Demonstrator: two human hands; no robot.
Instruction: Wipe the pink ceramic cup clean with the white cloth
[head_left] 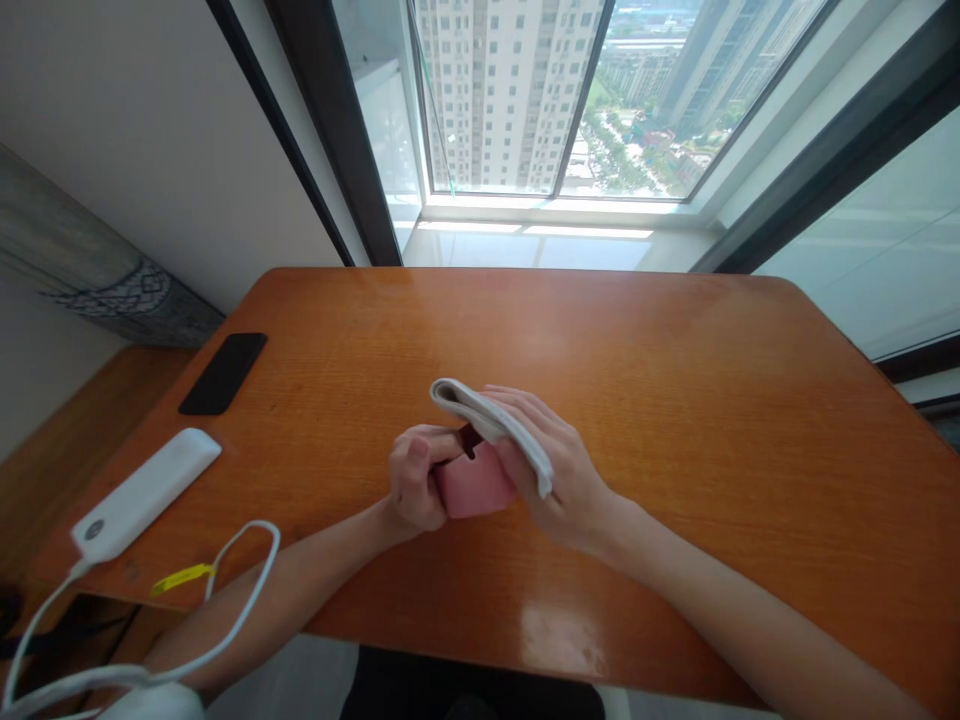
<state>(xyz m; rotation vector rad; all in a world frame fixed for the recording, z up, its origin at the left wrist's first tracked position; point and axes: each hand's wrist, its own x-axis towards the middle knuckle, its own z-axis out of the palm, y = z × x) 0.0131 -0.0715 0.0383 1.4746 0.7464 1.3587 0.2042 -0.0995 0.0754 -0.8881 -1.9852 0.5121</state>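
From here I can read no words, brands or numbers: any print on the yellow tag point(180, 579) or in the round grey mark point(94, 529) on the white device point(156, 488) stays illegible to me.

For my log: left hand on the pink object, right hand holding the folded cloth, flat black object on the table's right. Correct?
Not quite: the head view shows the flat black object on the left of the table. Your left hand and right hand details stand.
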